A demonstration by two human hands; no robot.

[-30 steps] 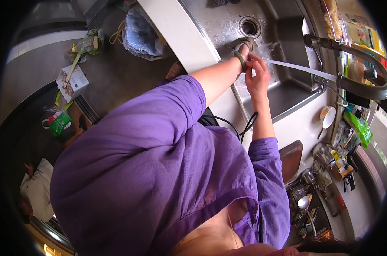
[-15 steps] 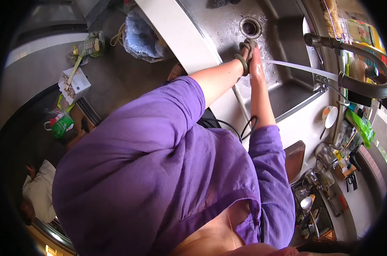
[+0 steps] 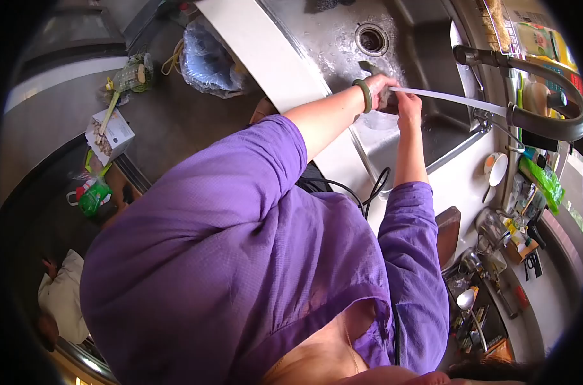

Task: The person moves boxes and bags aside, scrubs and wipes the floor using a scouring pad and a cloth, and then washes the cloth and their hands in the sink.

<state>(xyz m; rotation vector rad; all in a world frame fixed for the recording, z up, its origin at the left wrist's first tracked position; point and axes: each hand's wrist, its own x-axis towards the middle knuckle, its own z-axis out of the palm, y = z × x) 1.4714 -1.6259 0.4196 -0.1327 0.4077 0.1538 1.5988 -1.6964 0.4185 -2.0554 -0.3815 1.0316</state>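
Observation:
My left hand (image 3: pixel 380 85), with a green bangle at its wrist, is closed on a wet grey-green cloth (image 3: pixel 384 97) over the sink (image 3: pixel 394 151). Close on its right, my right hand (image 3: pixel 408 106) has its fingers bent in at the same cloth, their tips partly hidden. A stream of water (image 3: pixel 455 99) from the curved faucet (image 3: pixel 551 133) runs onto the fingers. A darker green piece (image 3: pixel 368 67) shows beyond my left hand, below the drain (image 3: pixel 372 40); whether it belongs to the cloth is unclear.
A plastic-lined bin (image 3: pixel 208 61) stands left of the counter edge (image 3: pixel 253 54). A white bowl (image 3: pixel 495 168), a brown board (image 3: pixel 448 234) and a ladle (image 3: pixel 466 299) lie at the right. A box (image 3: pixel 110 133) and a green bag (image 3: pixel 95 197) are at the left.
Both hands have shifted from beside the stream into it. My right hand's fingers, stretched along my left hand half a second ago, are now bent in at the cloth.

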